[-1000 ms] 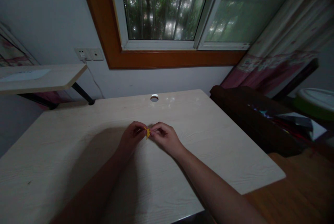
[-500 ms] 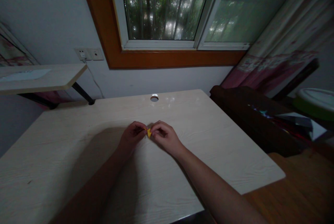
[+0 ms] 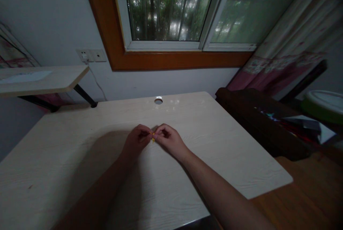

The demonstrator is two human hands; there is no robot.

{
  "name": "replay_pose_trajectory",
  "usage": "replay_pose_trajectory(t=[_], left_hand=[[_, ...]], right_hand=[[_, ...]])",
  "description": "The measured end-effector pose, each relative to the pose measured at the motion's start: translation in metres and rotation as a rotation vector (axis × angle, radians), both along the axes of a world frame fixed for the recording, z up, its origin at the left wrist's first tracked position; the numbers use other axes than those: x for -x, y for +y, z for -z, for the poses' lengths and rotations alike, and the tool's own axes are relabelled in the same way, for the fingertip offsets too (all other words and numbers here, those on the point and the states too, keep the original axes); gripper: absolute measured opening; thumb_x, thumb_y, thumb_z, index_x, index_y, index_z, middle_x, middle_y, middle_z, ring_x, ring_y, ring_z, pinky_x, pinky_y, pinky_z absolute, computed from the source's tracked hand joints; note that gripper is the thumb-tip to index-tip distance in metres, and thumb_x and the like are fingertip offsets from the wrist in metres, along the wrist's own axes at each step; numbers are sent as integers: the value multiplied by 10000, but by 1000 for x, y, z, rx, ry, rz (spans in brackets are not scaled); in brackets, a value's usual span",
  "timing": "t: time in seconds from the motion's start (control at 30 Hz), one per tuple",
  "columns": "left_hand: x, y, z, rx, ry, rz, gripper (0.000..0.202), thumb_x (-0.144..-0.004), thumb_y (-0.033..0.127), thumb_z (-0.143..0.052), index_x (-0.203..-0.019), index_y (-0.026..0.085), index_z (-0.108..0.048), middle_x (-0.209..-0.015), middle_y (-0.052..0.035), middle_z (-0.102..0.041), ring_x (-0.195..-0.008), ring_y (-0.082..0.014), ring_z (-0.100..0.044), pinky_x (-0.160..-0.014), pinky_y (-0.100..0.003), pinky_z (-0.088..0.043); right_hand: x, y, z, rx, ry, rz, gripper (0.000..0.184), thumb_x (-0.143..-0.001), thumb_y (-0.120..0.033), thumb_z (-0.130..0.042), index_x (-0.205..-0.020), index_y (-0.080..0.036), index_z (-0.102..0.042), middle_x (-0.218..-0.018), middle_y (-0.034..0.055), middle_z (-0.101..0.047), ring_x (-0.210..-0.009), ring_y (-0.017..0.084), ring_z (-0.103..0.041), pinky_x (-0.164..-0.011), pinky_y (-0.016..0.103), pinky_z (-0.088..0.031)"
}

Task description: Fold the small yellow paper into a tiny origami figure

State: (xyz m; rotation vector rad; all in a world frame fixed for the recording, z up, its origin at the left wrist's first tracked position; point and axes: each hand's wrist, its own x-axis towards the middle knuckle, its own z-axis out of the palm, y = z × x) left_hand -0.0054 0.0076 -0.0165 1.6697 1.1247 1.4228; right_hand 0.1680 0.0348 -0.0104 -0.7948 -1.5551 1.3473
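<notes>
Both my hands meet over the middle of a pale wood-grain desk [image 3: 214, 144]. Between my fingertips is a small yellow folded piece [image 3: 153, 139] that looks like paper, mostly covered by my fingers. My left hand [image 3: 137, 140] pinches it from the left with thumb and forefinger. From the right, my right hand [image 3: 169, 137] pinches it the same way, its thumb lying over part of the yellow. A little of the piece shows just below the thumb tips.
A raised shelf [image 3: 61, 85] on black legs stands at the desk's back left. A round cable hole [image 3: 158, 101] lies near the back edge. Beyond the right edge is dark wooden furniture [image 3: 249, 115] with papers [image 3: 308, 124] and a green-sided container [image 3: 324, 104].
My right thumb and fingers have closed in toward the left hand. Less of the yellow piece shows now than before. My arms stay in nearly the same place.
</notes>
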Motion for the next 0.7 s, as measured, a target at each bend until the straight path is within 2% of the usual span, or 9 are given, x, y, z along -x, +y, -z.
replay_pose_trajectory(t=[0.2, 0.47, 0.7], left_hand=[[2, 1, -2, 7, 95, -37, 82, -860, 260, -619, -838, 183, -638, -844, -39, -622, -792, -152, -599, -714, -262, -495], [3, 3, 3, 19, 99, -45, 50, -843, 239, -636, -848, 190, -646, -848, -33, -652, -781, -146, -625, -716, -257, -501], [3, 2, 0, -15, 167, -57, 35, -830, 218, -639, -844, 190, -655, -854, -33, -651, -787, -145, -623, -715, -253, -496]], right_hand=[[-2, 1, 1, -51, -49, 17, 207, -780, -365, -730, -825, -184, -638, -791, 14, -645, -711, 126, -592, -657, 238, -470], [-2, 2, 4, -80, -68, 75, 221, -781, -337, -724, -927, -195, -639, -835, 31, -667, -767, 145, -629, -707, 262, -516], [-3, 3, 4, -97, -93, 87, 178, -780, -301, -718, -906, -194, -649, -824, 30, -675, -758, 145, -633, -712, 266, -520]])
